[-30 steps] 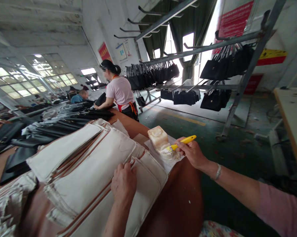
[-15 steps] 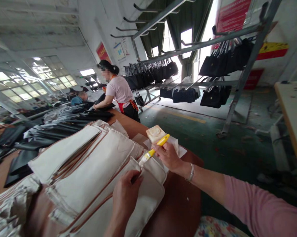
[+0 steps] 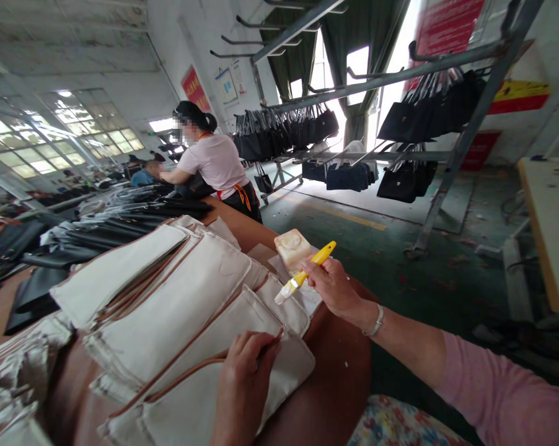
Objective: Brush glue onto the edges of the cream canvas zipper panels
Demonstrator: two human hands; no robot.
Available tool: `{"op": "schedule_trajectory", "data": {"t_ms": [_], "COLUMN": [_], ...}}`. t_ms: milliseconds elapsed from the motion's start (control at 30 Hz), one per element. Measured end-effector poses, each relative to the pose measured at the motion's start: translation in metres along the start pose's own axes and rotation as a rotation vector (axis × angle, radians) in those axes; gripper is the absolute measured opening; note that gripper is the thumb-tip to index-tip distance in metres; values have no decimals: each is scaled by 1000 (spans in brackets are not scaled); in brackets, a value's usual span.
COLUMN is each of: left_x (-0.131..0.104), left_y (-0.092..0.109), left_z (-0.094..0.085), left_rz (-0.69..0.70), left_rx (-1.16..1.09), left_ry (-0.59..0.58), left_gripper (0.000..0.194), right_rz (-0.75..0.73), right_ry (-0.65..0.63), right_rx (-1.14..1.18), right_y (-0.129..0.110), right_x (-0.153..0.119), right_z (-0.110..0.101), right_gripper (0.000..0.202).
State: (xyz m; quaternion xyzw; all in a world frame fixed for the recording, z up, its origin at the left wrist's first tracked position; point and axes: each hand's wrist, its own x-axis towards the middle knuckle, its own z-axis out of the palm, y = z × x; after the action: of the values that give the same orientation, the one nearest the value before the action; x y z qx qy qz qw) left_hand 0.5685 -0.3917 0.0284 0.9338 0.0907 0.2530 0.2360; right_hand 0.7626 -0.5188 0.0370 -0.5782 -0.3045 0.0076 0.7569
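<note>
My right hand grips a paintbrush by its yellow handle. Its pale, coated bristles point down to the left, just above the white panels. With fingers bent, my left hand pinches the upper edge of the nearest white bag panel, which has brown edging. Another white panel lies right behind that one. Beyond the brush stands a whitish square container, smeared on top, on pale sheets.
More white panels are stacked on the brown table. Black bags are heaped at the far left, where a co-worker leans over the table. A metal rack with hanging black bags stands behind.
The paintbrush has lifted off the panel edge and moved right with my right hand. My left hand has shifted slightly right and down along the edge. The co-worker's arm has risen.
</note>
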Motion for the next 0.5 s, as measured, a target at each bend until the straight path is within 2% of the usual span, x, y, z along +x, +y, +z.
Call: {"op": "schedule_trajectory", "data": {"t_ms": [67, 200, 267, 367, 433, 500], "left_x": [-6, -13, -14, -16, -16, -14], "left_y": [4, 8, 8, 8, 9, 14], "left_z": [2, 3, 4, 5, 5, 1], "left_rz": [31, 49, 47, 34, 17, -25], "left_rx": [11, 12, 11, 1, -16, -32], "left_ry": [21, 67, 65, 42, 26, -2], "left_gripper": [15, 13, 13, 14, 14, 14], "right_rz": [53, 191, 203, 114, 85, 142], "right_ry": [-94, -391, -389, -284, -321, -394], "right_rx": [10, -3, 18, -26, -46, 19], "right_y": [-6, -28, -38, -43, -41, -42], "right_x": [-1, -11, -15, -18, -23, -28], "right_z": [-2, -7, -11, -15, -15, -15], "right_gripper": [33, 31, 31, 32, 30, 27]}}
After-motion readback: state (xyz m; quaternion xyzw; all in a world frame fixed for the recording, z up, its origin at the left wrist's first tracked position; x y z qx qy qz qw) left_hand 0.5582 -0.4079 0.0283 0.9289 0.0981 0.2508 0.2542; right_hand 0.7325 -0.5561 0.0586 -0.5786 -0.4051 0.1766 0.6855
